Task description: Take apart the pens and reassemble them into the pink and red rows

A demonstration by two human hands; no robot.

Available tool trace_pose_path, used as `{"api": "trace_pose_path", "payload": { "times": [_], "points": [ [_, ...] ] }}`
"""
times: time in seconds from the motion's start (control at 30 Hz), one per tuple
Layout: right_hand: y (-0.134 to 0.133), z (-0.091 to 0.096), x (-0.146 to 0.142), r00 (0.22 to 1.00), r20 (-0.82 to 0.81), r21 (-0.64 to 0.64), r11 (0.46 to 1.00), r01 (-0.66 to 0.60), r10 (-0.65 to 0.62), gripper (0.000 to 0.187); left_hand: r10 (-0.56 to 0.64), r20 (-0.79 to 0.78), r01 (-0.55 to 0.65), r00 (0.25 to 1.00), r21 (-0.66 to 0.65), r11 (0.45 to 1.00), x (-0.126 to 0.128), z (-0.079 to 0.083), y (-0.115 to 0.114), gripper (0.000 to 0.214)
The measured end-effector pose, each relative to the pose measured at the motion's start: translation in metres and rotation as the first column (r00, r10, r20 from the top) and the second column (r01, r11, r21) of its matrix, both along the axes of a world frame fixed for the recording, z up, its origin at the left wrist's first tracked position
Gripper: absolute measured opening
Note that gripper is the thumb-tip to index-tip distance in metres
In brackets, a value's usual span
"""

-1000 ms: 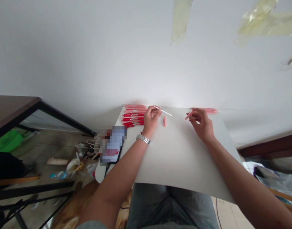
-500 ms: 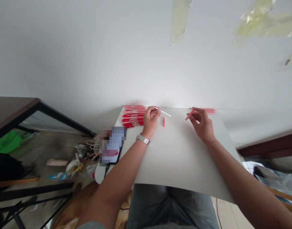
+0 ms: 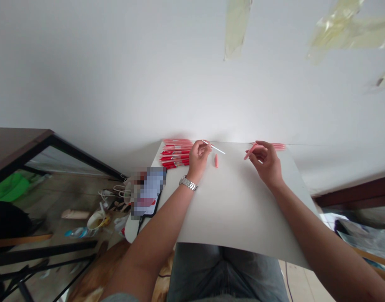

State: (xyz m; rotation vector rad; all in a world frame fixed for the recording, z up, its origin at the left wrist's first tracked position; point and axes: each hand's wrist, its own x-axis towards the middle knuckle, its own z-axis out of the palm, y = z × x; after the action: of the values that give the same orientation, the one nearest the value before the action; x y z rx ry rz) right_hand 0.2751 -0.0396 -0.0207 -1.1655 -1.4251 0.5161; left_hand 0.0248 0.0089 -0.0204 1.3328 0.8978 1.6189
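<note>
Phone point(image 3: 149, 192) pixelated, pen barrel point(image 3: 249, 154) half-hidden in right hand point(image 3: 266, 165)

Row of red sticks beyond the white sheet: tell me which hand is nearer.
Left hand. It is just right of the row of red sticks, while the right hand is much farther right, across the white sheet.

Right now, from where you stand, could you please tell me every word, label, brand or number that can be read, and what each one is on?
No text can be read in this view.
Red pens: any printing is too small to read.
Phone: the screen is pixelated and unreadable.
Metal watch: only the band shows.
White rod in the left hand, pink tube in the right hand: no marks visible.
</note>
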Motion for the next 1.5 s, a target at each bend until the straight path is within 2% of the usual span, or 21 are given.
{"api": "trace_pose_path", "payload": {
  "times": [0.17,0.33,0.47,0.7,0.9,1.0,1.27,1.5],
  "points": [
    [-0.002,0.002,0.0,0.994,0.108,0.014,1.0,-0.005,0.004,0.024,0.007,-0.024,-0.007,1.0,0.002,1.0,-0.001,-0.002,0.001,0.029],
    [-0.003,0.005,0.001,0.961,0.275,0.115,0.993,-0.005,-0.027,0.016,0.016,-0.044,-0.016,0.999,-0.009,1.0,-0.001,-0.001,0.001,0.028],
    [-0.001,0.004,0.004,0.951,0.308,0.139,0.99,-0.031,-0.014,0.013,0.015,-0.041,-0.015,0.999,-0.003,1.0,-0.001,-0.001,0.001,0.026],
    [-0.003,0.004,0.002,0.958,0.285,0.108,0.994,-0.015,-0.017,0.014,0.019,-0.039,-0.019,0.999,-0.001,1.0,-0.002,-0.002,0.001,0.025],
    [-0.003,0.003,0.001,0.979,0.204,-0.011,1.0,-0.006,0.009,0.02,0.018,-0.04,-0.018,0.999,0.005,1.0,-0.001,-0.003,0.001,0.025],
    [0.003,-0.003,0.006,0.973,0.216,-0.148,0.987,-0.056,0.088,0.022,0.013,-0.045,-0.013,0.999,0.002,1.0,-0.002,-0.003,0.002,0.025],
    [0.003,0.0,0.007,0.988,0.147,-0.087,0.994,0.064,-0.051,0.031,0.008,-0.034,-0.008,0.999,0.008,1.0,-0.001,-0.003,0.002,0.023],
    [0.0,0.002,0.004,0.992,0.109,-0.065,0.996,0.066,-0.059,0.03,0.014,-0.053,-0.014,0.999,-0.002,1.0,-0.002,-0.003,0.001,0.026]
  ]
}}
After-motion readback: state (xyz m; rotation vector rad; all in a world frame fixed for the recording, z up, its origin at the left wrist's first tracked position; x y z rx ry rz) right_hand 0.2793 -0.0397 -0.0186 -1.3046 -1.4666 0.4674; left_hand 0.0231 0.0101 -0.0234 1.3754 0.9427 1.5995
